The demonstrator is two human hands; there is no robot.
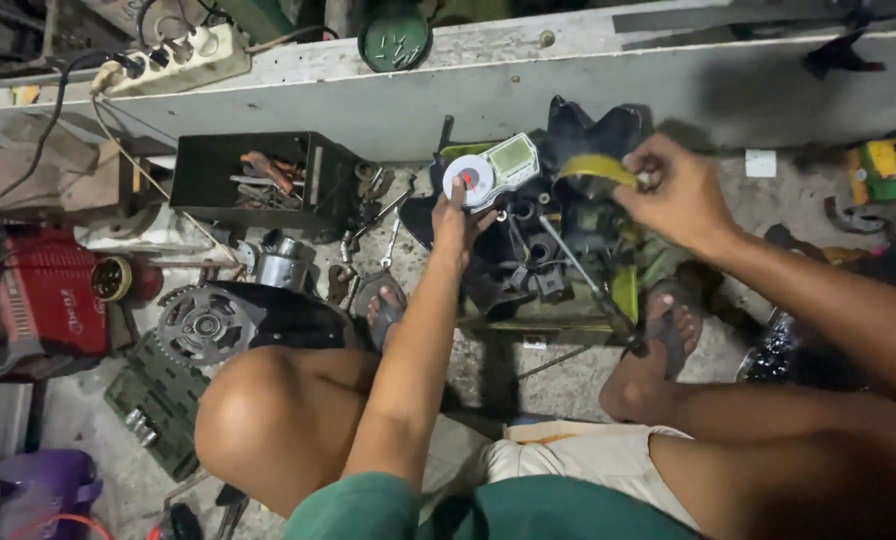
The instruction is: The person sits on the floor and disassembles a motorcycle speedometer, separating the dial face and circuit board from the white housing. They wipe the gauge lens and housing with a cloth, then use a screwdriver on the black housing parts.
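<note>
Counts are referenced to the black tool box (258, 180).

- Tool boxes: one, black, open-topped, holding several hand tools too jumbled to count.
- Power strips: one (183, 58), white, above the tool box.
- Round green dishes: one (395, 38), above and to the right of the tool box.
- Toothed sprockets: one (203, 325), below the tool box.
- Socket trays: one (158, 400), green, further below.
- Hands: two, right of the tool box, the left hand (458, 225) and the right hand (678, 190).
- Handheld meters: one (490, 170), white and green, at the left hand.
- Sandalled feet: two.
</note>
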